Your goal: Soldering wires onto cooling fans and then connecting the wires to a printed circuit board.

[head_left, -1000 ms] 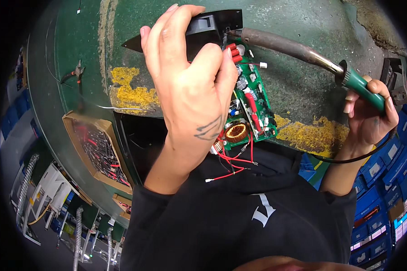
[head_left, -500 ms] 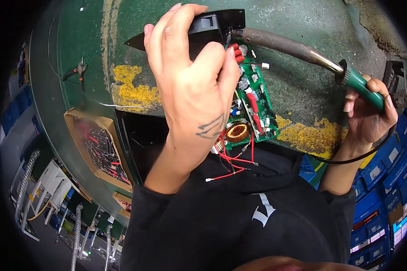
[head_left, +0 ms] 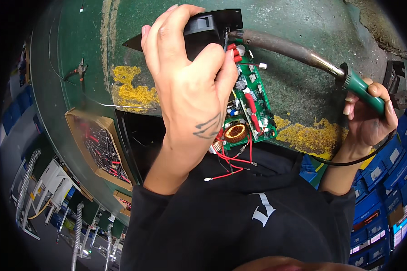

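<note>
My right hand [head_left: 371,110] is wrapped round the green handle of a soldering iron [head_left: 298,52]. The iron's tip points left, at a metal terminal on a black panel [head_left: 233,18] at the top of the bench. My left hand [head_left: 190,90] grips that panel by its boxy black part, fingers over the far side. Its thumb and forefinger pinch close to a short dark wire [head_left: 226,41] leading to the terminal; their exact hold is partly hidden. Below the panel lies a green circuit board [head_left: 262,97] with a copper coil [head_left: 235,132], red-sleeved parts and loose red wires [head_left: 233,159].
Cutting pliers [head_left: 81,70] lie at the left beside a strand of solder wire [head_left: 108,105]. A cardboard box [head_left: 99,149] of small red and black parts stands at the bench's near left. A metal iron stand [head_left: 398,83] is at the far right; blue bins [head_left: 380,167] are beyond the edge.
The panel, my left hand and the circuit board have shifted slightly left. The iron's tip stays beside the terminal, and my right hand has barely moved.
</note>
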A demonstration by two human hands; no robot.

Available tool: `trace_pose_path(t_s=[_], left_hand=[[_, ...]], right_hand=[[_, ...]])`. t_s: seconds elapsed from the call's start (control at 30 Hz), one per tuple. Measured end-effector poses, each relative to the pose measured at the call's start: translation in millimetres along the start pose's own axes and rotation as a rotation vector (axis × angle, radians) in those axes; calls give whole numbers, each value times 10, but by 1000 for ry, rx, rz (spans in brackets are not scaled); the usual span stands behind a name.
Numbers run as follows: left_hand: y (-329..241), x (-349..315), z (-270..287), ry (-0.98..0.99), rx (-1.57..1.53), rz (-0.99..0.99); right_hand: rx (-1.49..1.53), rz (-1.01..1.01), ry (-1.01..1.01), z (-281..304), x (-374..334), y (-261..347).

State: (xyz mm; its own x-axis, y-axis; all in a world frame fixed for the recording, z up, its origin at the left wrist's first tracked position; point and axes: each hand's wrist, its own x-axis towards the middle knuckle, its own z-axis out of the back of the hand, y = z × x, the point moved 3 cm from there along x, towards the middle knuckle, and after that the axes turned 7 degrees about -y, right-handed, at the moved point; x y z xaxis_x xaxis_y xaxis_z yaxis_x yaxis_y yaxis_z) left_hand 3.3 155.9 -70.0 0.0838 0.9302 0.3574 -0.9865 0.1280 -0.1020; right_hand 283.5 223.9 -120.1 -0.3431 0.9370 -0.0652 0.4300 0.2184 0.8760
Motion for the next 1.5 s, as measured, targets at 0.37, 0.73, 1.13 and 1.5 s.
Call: trace_pose_path(t_s=[0.37, 0.73, 1.13, 1.5], left_hand=[[-15, -4, 13, 19, 60, -19], [-1, -3, 8, 1, 17, -8], [-13, -10, 25, -7, 6, -4], [-25, 0, 16, -1, 33, -11]], right_hand=[[11, -18, -11, 6, -10, -5], [-1, -1, 2, 4, 0, -14], [18, -7, 9, -8, -4, -12], [20, -15, 20, 0, -1, -14]])
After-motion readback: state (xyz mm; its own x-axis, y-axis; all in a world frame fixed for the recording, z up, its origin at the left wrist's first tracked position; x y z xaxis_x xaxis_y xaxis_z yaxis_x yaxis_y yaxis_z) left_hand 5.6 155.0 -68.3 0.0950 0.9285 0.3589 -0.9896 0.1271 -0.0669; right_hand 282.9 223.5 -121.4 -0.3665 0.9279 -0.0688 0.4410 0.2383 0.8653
